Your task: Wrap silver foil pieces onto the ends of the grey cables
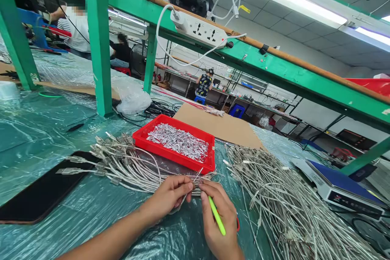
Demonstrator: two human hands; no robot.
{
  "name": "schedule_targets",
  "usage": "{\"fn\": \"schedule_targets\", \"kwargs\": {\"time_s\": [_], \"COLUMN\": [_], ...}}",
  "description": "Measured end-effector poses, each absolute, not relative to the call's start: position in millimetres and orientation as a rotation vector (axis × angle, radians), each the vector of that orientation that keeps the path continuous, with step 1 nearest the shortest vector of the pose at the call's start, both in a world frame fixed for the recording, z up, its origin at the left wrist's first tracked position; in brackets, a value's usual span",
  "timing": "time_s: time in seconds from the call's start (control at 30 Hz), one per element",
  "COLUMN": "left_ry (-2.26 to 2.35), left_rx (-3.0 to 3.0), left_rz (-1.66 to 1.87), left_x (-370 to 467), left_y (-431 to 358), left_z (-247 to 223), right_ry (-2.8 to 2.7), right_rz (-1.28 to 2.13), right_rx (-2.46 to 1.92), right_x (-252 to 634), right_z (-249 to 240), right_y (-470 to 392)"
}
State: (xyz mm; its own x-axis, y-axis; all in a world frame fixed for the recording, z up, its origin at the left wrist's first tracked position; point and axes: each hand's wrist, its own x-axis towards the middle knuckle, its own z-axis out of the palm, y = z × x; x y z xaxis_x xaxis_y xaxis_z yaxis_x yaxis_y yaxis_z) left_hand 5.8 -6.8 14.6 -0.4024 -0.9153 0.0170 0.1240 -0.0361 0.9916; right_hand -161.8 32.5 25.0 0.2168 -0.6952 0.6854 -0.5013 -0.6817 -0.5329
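My left hand [172,196] is closed, pinching a thin grey cable [198,175] near its end between thumb and fingertips. My right hand [219,213] grips a slim bright green pen-shaped tool [217,216]; its tip is hidden by the fingers, close to the cable end. A bit of red shows behind the right palm, too covered to name. Just beyond the hands is a red tray [175,156] heaped with small shiny silvery pieces [179,141]. A bundle of grey cables with plugs [131,166] lies beside and beneath my left hand.
To the right spreads a large pile of grey cables [283,199], with a blue-topped scale [341,191] beyond it. A black phone [45,189] lies at left. Cardboard [219,124] sits behind the tray. A green shelf frame [97,48] carries a power strip [201,30]. People sit farther back.
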Motion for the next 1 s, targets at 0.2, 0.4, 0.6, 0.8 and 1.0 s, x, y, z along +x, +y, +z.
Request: {"fn": "schedule_targets", "kwargs": {"time_s": [0.2, 0.4, 0.6, 0.8, 1.0], "left_ry": [-1.395, -1.404, -1.409, -1.401, -1.418], "left_rx": [0.906, 0.902, 0.934, 0.951, 0.922], "left_rz": [-1.567, -1.556, -1.538, -1.542, -1.549], "left_x": [4.3, 3.5, 4.2, 4.2, 3.8], "left_y": [-5.2, -4.6, -4.8, -2.9, -2.7], "left_z": [16.5, 14.6, 15.0, 19.6, 17.2], "right_ry": [1.158, 1.179, 1.171, 1.116, 1.166], "right_rz": [-1.492, -1.514, -1.59, -1.538, -1.547], "right_rx": [-2.313, -2.306, -2.283, -2.315, -2.305], "right_x": [-161.3, -161.9, -165.8, -164.4, -163.6], "right_z": [22.7, 19.6, 16.2, 22.9, 20.1], "right_y": [33.1, 31.2, 30.3, 31.6, 30.3]}}
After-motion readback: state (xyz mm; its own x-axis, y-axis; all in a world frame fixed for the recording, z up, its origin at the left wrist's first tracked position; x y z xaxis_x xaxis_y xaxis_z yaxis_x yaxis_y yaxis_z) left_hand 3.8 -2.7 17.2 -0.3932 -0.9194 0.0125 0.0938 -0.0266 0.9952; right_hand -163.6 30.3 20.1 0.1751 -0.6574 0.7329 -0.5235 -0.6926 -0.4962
